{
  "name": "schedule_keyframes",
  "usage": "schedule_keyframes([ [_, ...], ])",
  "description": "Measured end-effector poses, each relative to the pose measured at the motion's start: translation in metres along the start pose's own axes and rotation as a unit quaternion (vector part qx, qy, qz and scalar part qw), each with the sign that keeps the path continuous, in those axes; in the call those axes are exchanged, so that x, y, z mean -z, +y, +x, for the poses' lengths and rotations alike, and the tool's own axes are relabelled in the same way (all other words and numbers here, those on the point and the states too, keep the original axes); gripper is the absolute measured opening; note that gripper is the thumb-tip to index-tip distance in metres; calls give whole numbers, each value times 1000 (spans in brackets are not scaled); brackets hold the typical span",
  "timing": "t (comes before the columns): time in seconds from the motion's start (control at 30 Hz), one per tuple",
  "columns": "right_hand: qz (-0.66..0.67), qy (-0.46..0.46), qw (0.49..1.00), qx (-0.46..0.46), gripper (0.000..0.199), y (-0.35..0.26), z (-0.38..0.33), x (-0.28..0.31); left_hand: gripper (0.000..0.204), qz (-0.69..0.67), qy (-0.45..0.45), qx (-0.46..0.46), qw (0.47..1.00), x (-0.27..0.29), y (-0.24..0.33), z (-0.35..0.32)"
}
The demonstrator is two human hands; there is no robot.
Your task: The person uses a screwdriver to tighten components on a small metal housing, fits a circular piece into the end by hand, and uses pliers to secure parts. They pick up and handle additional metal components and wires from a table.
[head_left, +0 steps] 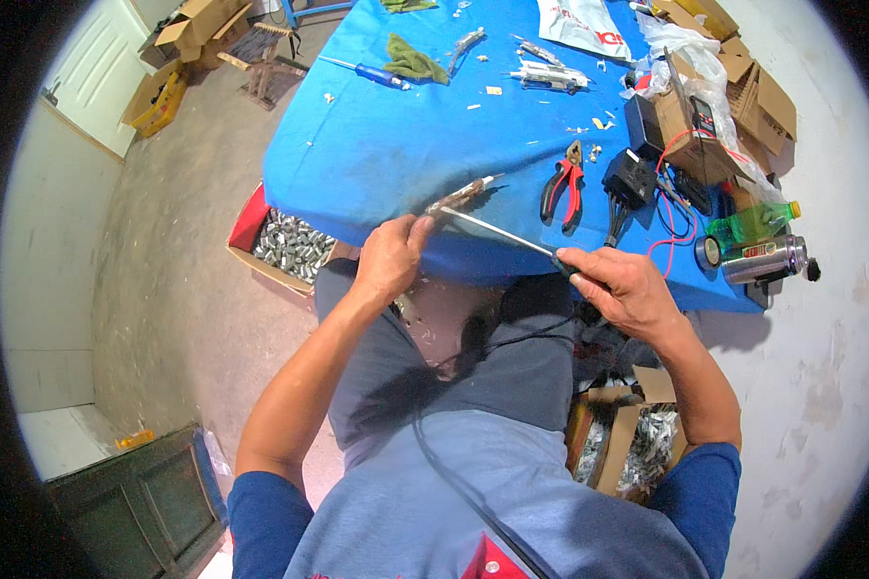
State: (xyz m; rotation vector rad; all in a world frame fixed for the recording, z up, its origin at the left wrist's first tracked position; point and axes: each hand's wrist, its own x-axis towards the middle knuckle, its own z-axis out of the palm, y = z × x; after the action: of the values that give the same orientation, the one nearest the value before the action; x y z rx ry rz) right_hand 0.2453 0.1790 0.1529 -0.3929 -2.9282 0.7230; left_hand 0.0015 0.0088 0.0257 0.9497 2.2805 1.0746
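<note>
Near the table's front edge, my left hand [393, 253] is closed, thumb and fingers pinching the near end of a narrow brown-and-grey part [467, 195]. The part points away to the right and ends in a thin pale tip; its exact kind does not show. My right hand [620, 286] grips a screwdriver [500, 230] by its dark handle, mostly hidden in the fingers. The long bright shaft reaches left, its end at the part just beyond my left thumb. Red-and-black pliers [565, 188] lie beyond my right hand.
The blue-covered table [357, 145] carries a blue-handled screwdriver [367, 72], green cloth [415, 60] and several metal parts [550, 75]. At right are a black adapter [630, 179], wires, a green bottle [751, 224] and a steel flask [763, 259]. A box of metal pieces [294, 246] stands below left.
</note>
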Motion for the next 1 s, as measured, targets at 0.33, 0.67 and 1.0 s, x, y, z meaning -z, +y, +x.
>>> schedule_keyframes([
  [0.33,122,-34,991,-44,31,12,9,-2,44,5,15,-10,1000,-1,0,-2],
  [0.67,619,-81,688,-370,39,14,-14,-50,44,16,43,-11,999,-6,-1,-2],
  [1.0,484,3,814,-321,40,7,-42,-32,50,-43,-24,-16,999,-13,-4,-7],
])
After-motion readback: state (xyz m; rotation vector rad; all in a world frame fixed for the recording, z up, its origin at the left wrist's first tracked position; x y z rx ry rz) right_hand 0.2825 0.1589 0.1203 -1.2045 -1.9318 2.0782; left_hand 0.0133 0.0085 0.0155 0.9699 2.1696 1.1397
